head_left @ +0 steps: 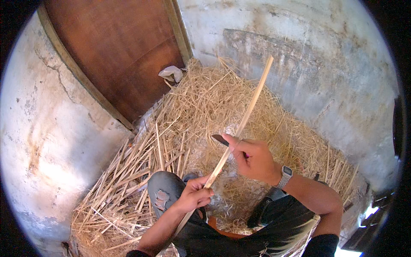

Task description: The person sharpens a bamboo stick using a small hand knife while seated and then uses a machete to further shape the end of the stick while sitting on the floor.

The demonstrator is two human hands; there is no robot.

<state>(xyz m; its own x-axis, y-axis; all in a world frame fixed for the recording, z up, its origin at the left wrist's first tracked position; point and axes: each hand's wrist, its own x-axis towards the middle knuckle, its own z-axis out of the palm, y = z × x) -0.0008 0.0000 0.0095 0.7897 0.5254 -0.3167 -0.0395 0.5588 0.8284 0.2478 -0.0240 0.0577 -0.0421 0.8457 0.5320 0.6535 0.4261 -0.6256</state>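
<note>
A long, pale strip of split wood or bamboo (253,102) slants from my lap up toward the far right. Its lower part lies in the closed fingers of my left hand (195,195), beside my bent left knee. Higher along the strip, my right hand (256,160) grips a small knife. The dark blade of the knife (219,139) juts out to the left across the strip, with my right thumb or finger by it. Most of the knife's handle is hidden in my palm.
Curly shavings (214,92) cover the floor in front of me. Several cut strips (128,182) lie piled at the left. A brown door (115,47), a stained wall (308,64) and a pale crumpled bag (171,73) stand beyond. My legs sit below my hands.
</note>
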